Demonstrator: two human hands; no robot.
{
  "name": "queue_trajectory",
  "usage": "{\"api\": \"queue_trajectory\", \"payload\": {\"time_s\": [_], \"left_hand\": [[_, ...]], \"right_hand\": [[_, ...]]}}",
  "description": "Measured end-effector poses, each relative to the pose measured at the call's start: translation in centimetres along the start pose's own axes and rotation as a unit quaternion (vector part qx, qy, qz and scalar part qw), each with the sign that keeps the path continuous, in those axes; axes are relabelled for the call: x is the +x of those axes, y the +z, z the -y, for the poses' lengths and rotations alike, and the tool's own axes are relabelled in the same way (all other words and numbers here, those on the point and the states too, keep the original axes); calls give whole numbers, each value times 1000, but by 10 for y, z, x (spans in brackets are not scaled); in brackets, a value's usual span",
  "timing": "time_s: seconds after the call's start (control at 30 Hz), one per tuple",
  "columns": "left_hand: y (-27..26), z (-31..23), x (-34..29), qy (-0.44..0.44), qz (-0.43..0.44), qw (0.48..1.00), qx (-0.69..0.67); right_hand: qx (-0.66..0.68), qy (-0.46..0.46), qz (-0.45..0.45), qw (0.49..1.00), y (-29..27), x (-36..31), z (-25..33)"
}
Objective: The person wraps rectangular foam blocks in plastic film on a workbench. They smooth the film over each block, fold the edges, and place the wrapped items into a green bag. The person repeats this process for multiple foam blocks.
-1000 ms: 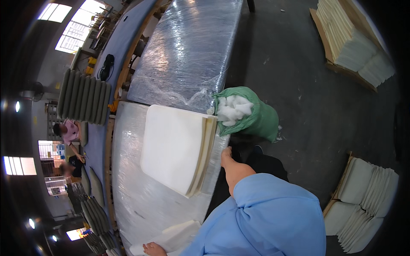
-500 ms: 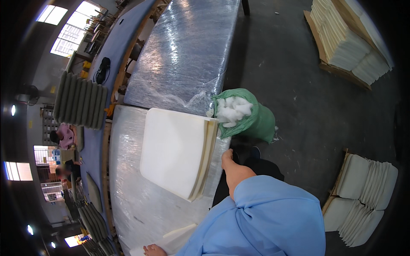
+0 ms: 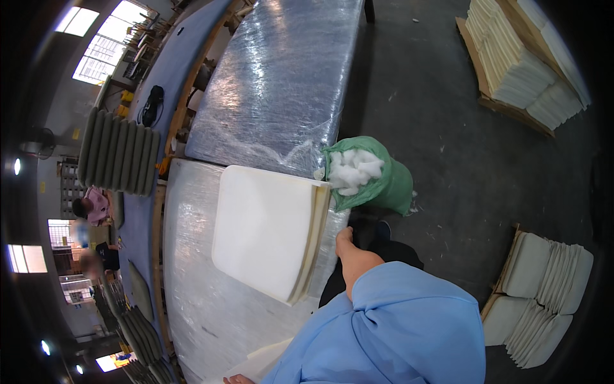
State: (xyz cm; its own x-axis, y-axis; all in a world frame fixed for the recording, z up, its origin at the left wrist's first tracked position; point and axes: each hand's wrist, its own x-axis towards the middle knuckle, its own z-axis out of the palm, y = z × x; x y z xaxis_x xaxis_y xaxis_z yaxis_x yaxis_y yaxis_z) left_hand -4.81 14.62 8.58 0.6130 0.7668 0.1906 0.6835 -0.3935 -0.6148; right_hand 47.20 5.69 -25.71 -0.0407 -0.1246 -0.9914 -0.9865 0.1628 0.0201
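A short stack of white foam pads (image 3: 262, 227), rounded at the corners, lies on the plastic-wrapped table (image 3: 192, 281). Close to the table's right edge, beside the stack's lower right side, hangs my right hand (image 3: 345, 235); its fingers are too small and turned away to read. My left hand (image 3: 238, 379) is mostly cut off by the lower edge of the picture, next to a pale sheet (image 3: 265, 358) partly covered by my blue sleeve. Against the table stands a green sack (image 3: 393, 185), its mouth open and showing white fluffy stuffing (image 3: 354, 169).
A second wrapped table (image 3: 275, 83) adjoins at the far end. Grey ribbed cushions (image 3: 119, 152) stand on the blue bench (image 3: 144, 217) at left, with people beyond it. Stacks of pale pads (image 3: 511, 64) and more pads (image 3: 543, 275) sit on the floor at right.
My left hand has slipped lower, so less of it shows. My right hand has shifted slightly right and stays by the table's edge. The pad stack looks unmoved.
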Motion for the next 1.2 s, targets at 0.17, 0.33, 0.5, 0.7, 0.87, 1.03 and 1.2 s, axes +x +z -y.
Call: {"api": "queue_trajectory", "payload": {"time_s": [0.17, 0.33, 0.5, 0.7, 0.87, 1.03, 1.2], "left_hand": [[-2, -4, -3, -11, 12, 1000, 5], [-8, -4, 11, -2, 13, 1000, 9], [-9, -9, 4, -11, 27, 1000, 5], [-15, -5, 3, -92, 60, 993, -46], [-3, -2, -4, -229, 86, 957, -158], [-7, 12, -32, -284, 152, 937, -138], [-28, -3, -13, -346, 175, 903, -185]], "right_hand": [[-11, 11, 3, 1000, -4, -14, 1], [50, -8, 32, 998, -8, -14, 4], [71, 41, -19, 996, -9, -39, 7], [33, -80, 92, 992, -24, -20, 23], [-323, -249, 49, 912, -62, -3, 43], [-569, -411, -20, 712, -120, -8, 56], [-563, -499, -155, 640, -203, 12, 69]]}}
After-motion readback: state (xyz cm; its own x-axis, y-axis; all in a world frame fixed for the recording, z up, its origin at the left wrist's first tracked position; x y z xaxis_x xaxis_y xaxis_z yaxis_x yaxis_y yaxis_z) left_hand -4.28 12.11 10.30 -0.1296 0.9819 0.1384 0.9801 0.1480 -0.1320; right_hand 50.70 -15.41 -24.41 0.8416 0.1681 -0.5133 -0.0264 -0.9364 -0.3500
